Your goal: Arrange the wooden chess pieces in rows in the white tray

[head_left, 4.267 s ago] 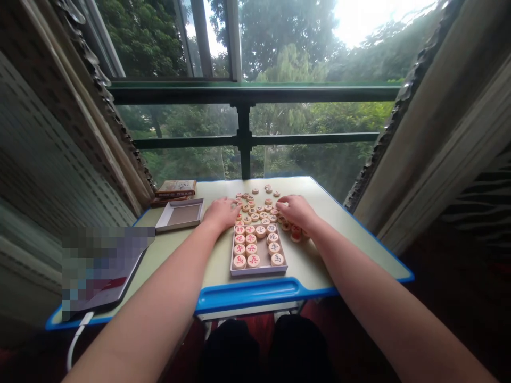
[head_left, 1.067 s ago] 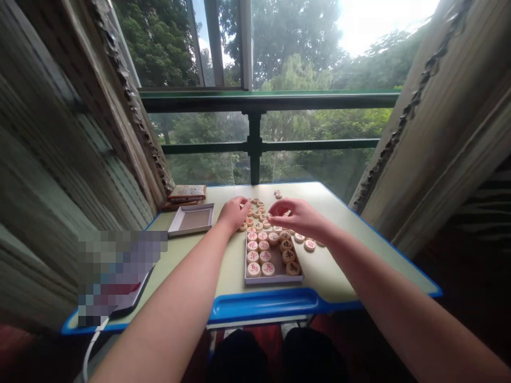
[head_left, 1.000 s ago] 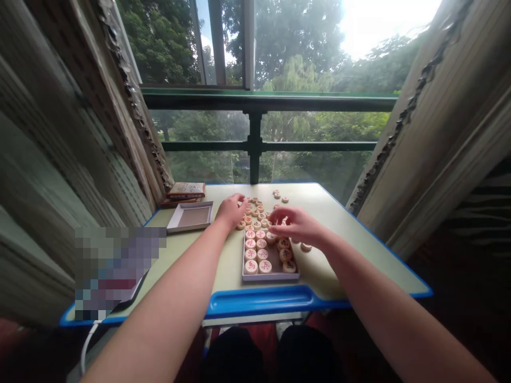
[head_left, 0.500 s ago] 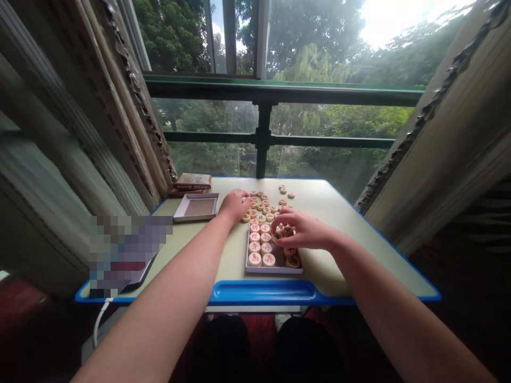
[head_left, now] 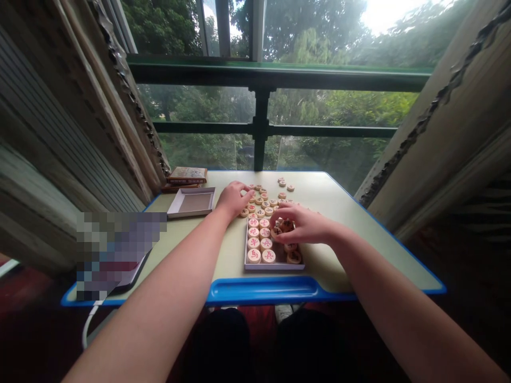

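Observation:
A shallow white box (head_left: 246,260) holds round wooden Chinese chess pieces. Red-marked pieces (head_left: 268,256) stand in two columns on its left side, and darker-marked ones (head_left: 294,257) run down its right side. Over the box, my right hand (head_left: 300,225) grips a chess piece (head_left: 276,232) between thumb and fingers, above a bare strip of the box floor. My left hand (head_left: 235,198) rests beyond the box at the left edge of the loose chess pieces (head_left: 260,213). Its fingers are loosely bent and apart, close to the pieces; their undersides are hidden.
Left of the pieces lies an upturned box lid (head_left: 191,203), with a small stack of boxes or books (head_left: 187,174) behind it. A blurred-out device (head_left: 123,260) with a white cable (head_left: 85,330) sits at the left edge. A blue tray groove (head_left: 263,290) lines the table's front.
The view has tilted and shifted slightly. My right hand has lowered the chess piece a little over the gap in the box. My left hand stays by the loose pieces.

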The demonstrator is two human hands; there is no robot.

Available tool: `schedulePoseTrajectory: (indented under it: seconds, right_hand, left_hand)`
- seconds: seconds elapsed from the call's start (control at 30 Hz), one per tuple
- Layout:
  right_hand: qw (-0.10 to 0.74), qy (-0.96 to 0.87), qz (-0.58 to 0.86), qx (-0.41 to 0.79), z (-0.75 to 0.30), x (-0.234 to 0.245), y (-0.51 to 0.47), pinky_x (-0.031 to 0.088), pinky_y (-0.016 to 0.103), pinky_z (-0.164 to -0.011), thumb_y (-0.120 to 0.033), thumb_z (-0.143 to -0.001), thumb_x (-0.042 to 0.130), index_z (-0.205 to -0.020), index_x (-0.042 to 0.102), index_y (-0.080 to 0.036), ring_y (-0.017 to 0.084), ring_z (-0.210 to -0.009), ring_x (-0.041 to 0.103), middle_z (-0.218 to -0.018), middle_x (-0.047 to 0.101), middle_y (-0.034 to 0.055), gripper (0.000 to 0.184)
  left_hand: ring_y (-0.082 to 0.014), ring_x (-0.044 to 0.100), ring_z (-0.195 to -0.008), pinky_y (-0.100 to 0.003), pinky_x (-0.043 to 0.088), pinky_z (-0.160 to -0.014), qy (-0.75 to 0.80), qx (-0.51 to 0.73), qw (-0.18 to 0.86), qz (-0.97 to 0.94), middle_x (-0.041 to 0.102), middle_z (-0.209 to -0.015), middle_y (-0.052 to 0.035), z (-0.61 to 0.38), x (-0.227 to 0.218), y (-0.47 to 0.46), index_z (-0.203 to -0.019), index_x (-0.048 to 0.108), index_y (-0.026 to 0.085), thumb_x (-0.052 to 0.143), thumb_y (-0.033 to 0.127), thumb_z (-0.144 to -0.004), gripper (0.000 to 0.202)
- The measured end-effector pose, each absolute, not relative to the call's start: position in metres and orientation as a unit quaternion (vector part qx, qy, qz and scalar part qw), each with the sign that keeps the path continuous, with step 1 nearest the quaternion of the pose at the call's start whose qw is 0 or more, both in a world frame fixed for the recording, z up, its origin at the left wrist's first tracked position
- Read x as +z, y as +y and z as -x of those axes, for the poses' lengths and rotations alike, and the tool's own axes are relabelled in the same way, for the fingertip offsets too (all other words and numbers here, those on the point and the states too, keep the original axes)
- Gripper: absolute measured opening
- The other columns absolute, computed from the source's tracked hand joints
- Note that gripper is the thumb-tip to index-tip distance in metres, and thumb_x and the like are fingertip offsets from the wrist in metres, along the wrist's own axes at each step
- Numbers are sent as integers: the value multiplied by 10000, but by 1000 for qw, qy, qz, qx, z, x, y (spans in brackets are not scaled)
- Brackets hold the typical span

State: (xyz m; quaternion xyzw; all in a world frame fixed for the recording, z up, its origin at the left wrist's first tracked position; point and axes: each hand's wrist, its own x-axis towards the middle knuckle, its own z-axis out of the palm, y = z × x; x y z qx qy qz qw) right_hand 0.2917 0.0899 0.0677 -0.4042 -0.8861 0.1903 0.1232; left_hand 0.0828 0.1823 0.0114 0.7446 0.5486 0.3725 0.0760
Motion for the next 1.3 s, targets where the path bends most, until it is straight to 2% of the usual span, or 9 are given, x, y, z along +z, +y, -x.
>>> schedulePoseTrajectory:
  seconds: [0.47,0.63,0.73,0.87,1.3]
  right_hand:
    - [114,-887,412,177,-291,66,89,408,245,-702,-290,-662,684,-871,692,-241,154,-803,500,-856,506,18,215]
    - [122,-892,395,183,-293,67,89,416,266,-710,-304,-692,669,-860,697,-224,155,-788,512,-858,514,23,188]
    - [137,-899,370,191,-293,69,87,422,283,-742,-245,-732,623,-804,713,-200,154,-790,518,-844,529,34,123]
    - [134,-909,352,178,-291,71,86,418,292,-747,-158,-721,603,-753,740,-184,150,-767,511,-785,542,37,143]
    - [133,-913,359,140,-290,69,87,389,256,-694,-131,-709,593,-724,758,-187,121,-694,494,-724,554,27,175]
  left_hand:
    - [-148,568,-668,-282,462,-706,560,377,69,-734,649,-881,-61,-81,9,184,-784,679,162,531,453,-771,328]
    - [-150,567,-683,-281,458,-733,559,378,67,-734,651,-902,-65,-81,10,183,-790,682,156,535,451,-764,331]
    - [-152,568,-697,-277,458,-740,560,385,68,-731,652,-909,-68,-81,11,182,-787,681,151,537,446,-761,329]
    - [-151,566,-683,-282,460,-737,561,387,68,-728,654,-894,-65,-81,9,183,-784,681,153,535,452,-758,334]
    - [-159,563,-686,-266,442,-687,581,387,70,-712,658,-810,-60,-81,9,183,-759,688,152,544,437,-739,320]
